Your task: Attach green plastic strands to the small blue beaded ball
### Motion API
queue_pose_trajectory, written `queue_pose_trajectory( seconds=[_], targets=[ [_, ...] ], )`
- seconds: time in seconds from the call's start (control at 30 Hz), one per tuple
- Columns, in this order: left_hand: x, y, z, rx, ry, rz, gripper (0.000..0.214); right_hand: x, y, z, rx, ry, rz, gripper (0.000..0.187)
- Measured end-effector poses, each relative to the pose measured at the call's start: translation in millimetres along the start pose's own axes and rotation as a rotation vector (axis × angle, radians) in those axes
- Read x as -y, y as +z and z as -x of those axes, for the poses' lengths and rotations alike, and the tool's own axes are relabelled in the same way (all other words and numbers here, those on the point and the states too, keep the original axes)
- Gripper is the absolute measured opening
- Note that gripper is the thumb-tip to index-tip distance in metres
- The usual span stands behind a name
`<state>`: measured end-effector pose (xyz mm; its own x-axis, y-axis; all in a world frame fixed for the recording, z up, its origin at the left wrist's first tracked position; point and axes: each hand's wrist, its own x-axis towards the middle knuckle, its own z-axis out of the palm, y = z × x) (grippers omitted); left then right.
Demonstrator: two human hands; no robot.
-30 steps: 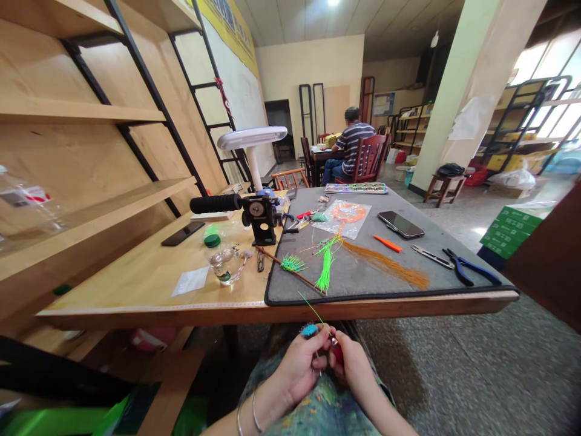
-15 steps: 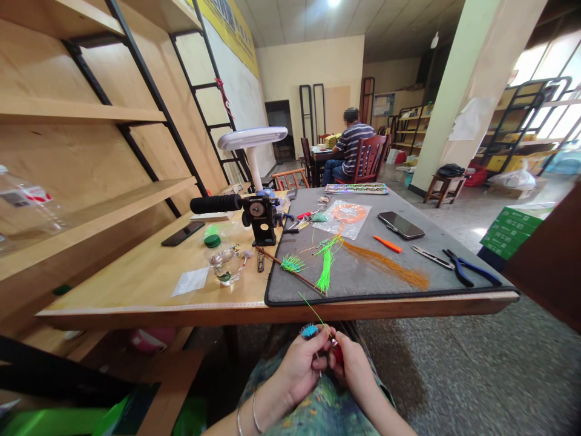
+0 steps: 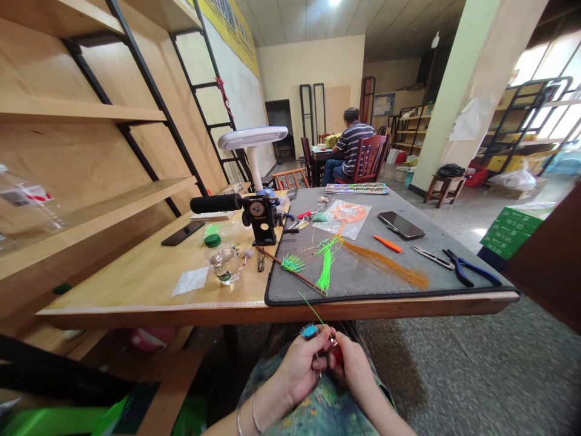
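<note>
Over my lap, in front of the table edge, my left hand is closed, its thumb and fingertips pinching a thin green strand that sticks up and to the left. A small blue bristly piece shows at the top of the same hand, and a thin metallic stem runs below its fingers. Right beside it, my right hand is closed around a small red-handled tool with a shiny metal tip. That tip is close to the left fingertips; whether it touches the strand I cannot tell.
On the grey mat lie green strands, orange strands, a brown stick, pliers and a phone. A black winding device and a clear cup stand left. A seated person is farther back.
Both hands stay in nearly the same place. The red-handled tool in my right hand has turned slightly, so more of its metal tip shows.
</note>
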<state>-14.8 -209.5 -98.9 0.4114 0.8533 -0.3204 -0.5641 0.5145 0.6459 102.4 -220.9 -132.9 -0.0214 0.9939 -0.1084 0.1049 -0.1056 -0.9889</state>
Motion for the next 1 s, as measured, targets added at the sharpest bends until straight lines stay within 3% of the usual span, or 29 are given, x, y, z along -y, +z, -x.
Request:
queue_pose_trajectory(
  seconds=[0.37, 0.57, 0.77, 1.0],
  targets=[
    [2.6, -5.0, -2.4, 0.003, -0.034, 0.046, 0.027, 1.1, 1.5, 0.8, 0.022, 0.120, -0.139, 0.057],
    [-1.1, -2.1, -1.3, -0.133, -0.122, 0.183, 0.008, 1.7, -1.7, 6.2, 0.000, 0.195, -0.220, 0.060],
    [-4.2, -3.0, -1.2, -0.036, -0.262, 0.238, 0.016, 4.3, -1.6, 7.1, -0.019, 0.250, -0.261, 0.059],
    [-4.7, -6.4, -3.0, -0.020, -0.310, 0.323, 0.019, 2.2, -2.0, 7.6, 0.003, 0.270, -0.302, 0.058]
  ],
)
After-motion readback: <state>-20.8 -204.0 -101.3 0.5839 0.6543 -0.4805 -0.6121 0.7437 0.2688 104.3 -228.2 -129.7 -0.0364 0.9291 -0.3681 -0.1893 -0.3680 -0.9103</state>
